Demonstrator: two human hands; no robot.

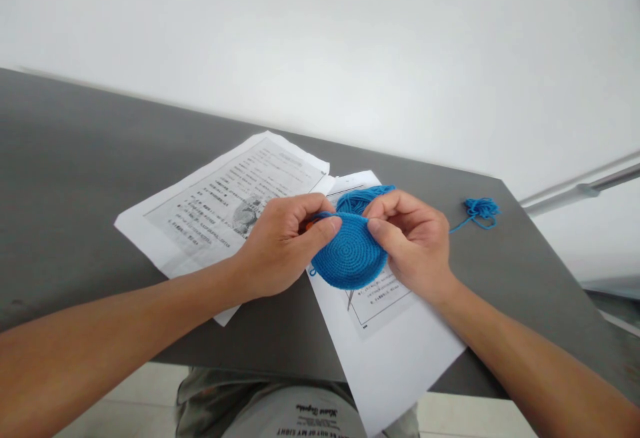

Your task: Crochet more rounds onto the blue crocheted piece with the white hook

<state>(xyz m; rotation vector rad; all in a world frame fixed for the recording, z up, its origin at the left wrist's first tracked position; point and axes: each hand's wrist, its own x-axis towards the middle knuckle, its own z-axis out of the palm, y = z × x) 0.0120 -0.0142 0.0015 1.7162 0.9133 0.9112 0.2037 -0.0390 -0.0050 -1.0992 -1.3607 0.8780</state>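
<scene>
A round blue crocheted piece (347, 251), worked in rings, is stretched between my two hands above the papers. My left hand (285, 238) pinches its upper left edge between thumb and forefinger; a bit of orange shows under those fingers, too hidden to name. Its upper right edge is gripped by the thumb and fingers of my right hand (413, 241). Just behind the piece lies a skein of blue yarn (363, 198), partly covered. A thin metal tip (349, 301) pokes out below the piece; the rest of it is hidden.
Two printed sheets lie on the grey table (90, 151): a left sheet (200, 211) with text and a picture, and a right sheet (385, 365) overhanging the front edge. A small blue yarn bundle (481, 210) sits at right. Behind rises a white wall (320, 45).
</scene>
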